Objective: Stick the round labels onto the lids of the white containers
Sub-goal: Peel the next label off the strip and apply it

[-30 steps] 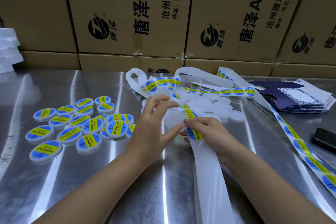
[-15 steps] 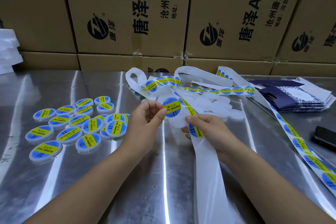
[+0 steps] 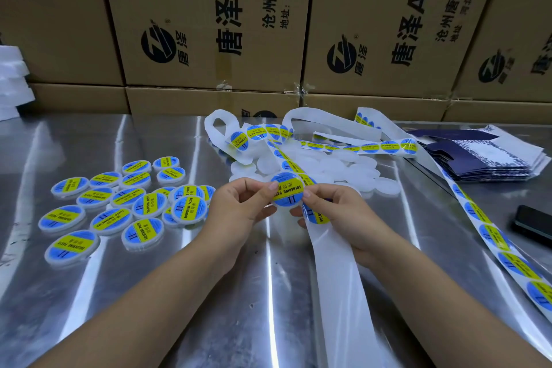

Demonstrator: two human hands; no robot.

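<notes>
**A:** Where is the container (image 3: 287, 190) found?

**B:** It is held above the table (image 3: 209, 323), between the left hand (image 3: 239, 206) and the right hand (image 3: 343, 212). Its lid is covered by a blue and yellow label. Only a thin white rim is seen, and the body is hidden behind the lid.

**A:** How are the fingers set?

**B:** The left thumb and forefinger are closed on the container's left edge. The other left fingers are curled behind it and partly hidden. The right thumb is pressed to its right edge. The right fingers are tucked beneath, so their hold cannot be fully made out.

**A:** And the strip (image 3: 334, 272)?

**B:** It is run just below the container, under the right hand. Its next label is half covered by that hand. Whether the strip itself is gripped cannot be told.

**A:** What else is seen?

**B:** Left of the container, labelled containers (image 3: 119, 203) are clustered, and some are overlapped. Behind the container, blanks (image 3: 337, 167) are heaped and partly buried under loops of strip. To the container's right, a label run (image 3: 493, 236) is cut off at the frame's lower corner. A phone (image 3: 534, 225) is cropped by the edge there, and blue cartons (image 3: 478, 158) are stacked flat. Far behind the container, boxes (image 3: 209, 24) are stacked, with their print cut off at the top.
</notes>
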